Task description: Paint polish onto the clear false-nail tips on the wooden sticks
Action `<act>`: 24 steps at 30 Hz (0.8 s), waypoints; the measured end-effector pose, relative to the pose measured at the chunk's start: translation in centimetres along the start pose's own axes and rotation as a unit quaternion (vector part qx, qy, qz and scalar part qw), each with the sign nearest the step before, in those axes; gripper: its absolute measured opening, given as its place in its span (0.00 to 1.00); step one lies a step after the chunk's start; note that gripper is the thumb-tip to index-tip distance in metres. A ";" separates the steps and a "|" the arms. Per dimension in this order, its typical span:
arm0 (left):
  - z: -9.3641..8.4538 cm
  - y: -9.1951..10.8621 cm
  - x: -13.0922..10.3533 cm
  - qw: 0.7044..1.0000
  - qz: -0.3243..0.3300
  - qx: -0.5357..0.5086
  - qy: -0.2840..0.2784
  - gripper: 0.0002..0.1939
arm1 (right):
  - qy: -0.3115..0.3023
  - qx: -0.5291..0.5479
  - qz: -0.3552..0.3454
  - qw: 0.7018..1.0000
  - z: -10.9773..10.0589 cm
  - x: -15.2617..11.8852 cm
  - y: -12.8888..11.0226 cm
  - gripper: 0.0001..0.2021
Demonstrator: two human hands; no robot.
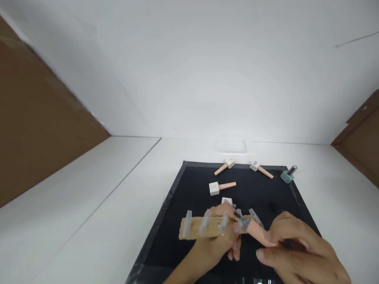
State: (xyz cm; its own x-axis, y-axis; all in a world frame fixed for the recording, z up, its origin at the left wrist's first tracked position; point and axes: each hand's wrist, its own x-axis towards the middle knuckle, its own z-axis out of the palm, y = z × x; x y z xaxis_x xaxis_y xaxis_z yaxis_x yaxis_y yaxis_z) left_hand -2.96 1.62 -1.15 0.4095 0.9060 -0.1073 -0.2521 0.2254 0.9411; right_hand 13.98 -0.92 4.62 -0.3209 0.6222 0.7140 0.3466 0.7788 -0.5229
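Observation:
My left hand [217, 246] grips a tan strip [195, 238] from below and behind, fingers wrapped round its right half. Several clear false nail tips [187, 223] stand in a row along the strip. A nail polish brush [260, 233] with a peach handle is pinched in my right hand [304, 252]. Its dark bristles slant up-left by the tips near the strip's right end; whether they touch a tip I cannot tell. Bluish-grey polish shows near the brush collar. Just behind my left hand, a white bottle [227, 201] is partly hidden by the fingers.
White polish bottles with peach caps lie on the black mat [195, 177]: one on the left [214, 188], one at the back [229, 162], one back right [255, 165]. A teal bottle [287, 176] with a grey cap is at the mat's right edge. Behind stands a clear tray [232, 146].

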 end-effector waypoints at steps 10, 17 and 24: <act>-0.3 -0.9 -0.1 0.998 0.047 -0.034 -0.011 0.22 | -0.012 0.001 0.008 1.000 -0.5 0.4 0.3 0.15; -0.2 -0.9 0.1 0.996 0.071 -0.037 -0.027 0.18 | 0.002 0.033 0.073 0.997 -0.6 1.1 0.8 0.14; -0.1 -0.6 -0.2 0.999 0.049 -0.003 -0.024 0.22 | 0.011 0.012 0.077 0.997 -0.7 1.6 0.5 0.11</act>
State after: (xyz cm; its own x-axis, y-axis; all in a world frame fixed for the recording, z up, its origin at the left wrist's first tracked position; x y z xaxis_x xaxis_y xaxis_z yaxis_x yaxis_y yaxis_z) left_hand -2.96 1.35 -1.67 0.4251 0.9051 0.0005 -0.2978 0.1394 0.9444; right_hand 14.25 0.39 5.78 -0.2450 0.7332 0.6343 0.3686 0.6756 -0.6386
